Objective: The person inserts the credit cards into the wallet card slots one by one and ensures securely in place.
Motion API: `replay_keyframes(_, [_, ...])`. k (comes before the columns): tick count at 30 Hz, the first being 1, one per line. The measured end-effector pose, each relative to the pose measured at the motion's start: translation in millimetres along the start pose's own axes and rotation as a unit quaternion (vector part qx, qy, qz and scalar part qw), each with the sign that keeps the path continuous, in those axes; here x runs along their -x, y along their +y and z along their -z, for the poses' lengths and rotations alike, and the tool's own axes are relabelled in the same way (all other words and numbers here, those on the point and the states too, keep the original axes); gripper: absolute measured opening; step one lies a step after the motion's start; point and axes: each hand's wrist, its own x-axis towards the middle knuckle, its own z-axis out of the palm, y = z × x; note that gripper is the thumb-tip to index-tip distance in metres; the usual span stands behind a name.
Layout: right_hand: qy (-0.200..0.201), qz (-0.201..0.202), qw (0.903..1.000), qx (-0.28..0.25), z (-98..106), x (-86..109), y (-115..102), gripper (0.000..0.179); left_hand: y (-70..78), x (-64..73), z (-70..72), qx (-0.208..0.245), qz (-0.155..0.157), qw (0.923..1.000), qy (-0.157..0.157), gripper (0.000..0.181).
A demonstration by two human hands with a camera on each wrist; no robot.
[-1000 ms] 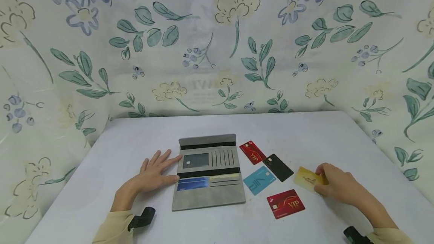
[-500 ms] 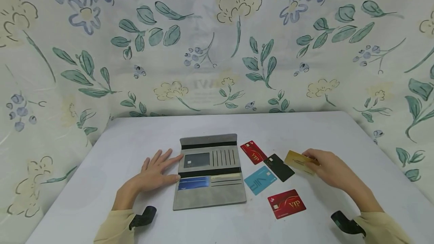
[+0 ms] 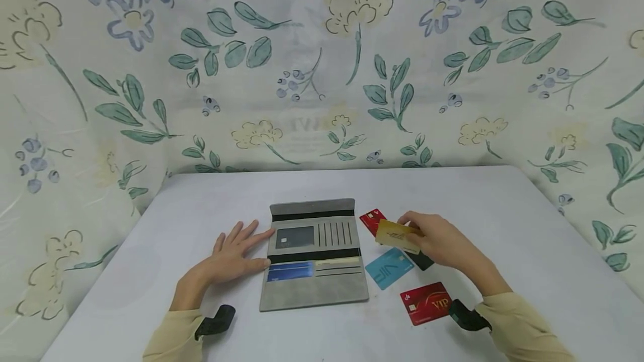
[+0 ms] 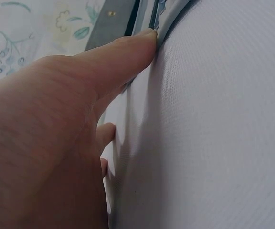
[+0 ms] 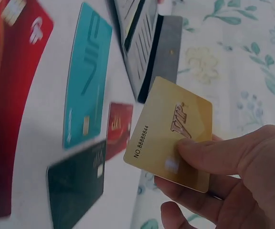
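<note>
A grey wallet [image 3: 314, 292] lies unfolded on the white table, with a blue card [image 3: 290, 271] in a lower slot and a dark card behind its window [image 3: 295, 237]. My left hand [image 3: 228, 258] rests flat at the wallet's left edge, fingers spread, thumb and index tip touching it. Between thumb and fingers my right hand [image 3: 443, 239] pinches a gold VIP card [image 5: 173, 131], held up over the loose cards. In the head view it overlaps a red card [image 3: 371, 220] and a black card [image 3: 422, 261]. A teal VIP card [image 3: 389, 268] lies left of the black one.
Another red VIP card [image 3: 425, 301] lies nearer the front, close to the black wrist camera [image 3: 468, 317] on the right sleeve. White table surface [image 3: 211, 194] surrounds the wallet and cards. Behind it hangs a flowered cloth [image 3: 302, 71].
My right hand has lifted the gold card from the table's right side and carried it left over the black and red cards. The left hand stays at the wallet.
</note>
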Motion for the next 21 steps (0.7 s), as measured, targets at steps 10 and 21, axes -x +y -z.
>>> replay_keyframes(10, [-0.025,0.017,0.9996,0.003,-27,-24.0,-32,0.027,-1.5,-1.1,-0.6,-0.006,0.007,1.0000,-0.003,0.073])
replay_keyframes(21, [-0.046,0.074,0.9962,-0.005,-56,-33.5,-61,0.021,0.4,0.0,0.0,-0.008,0.005,1.0000,-0.003,0.073])
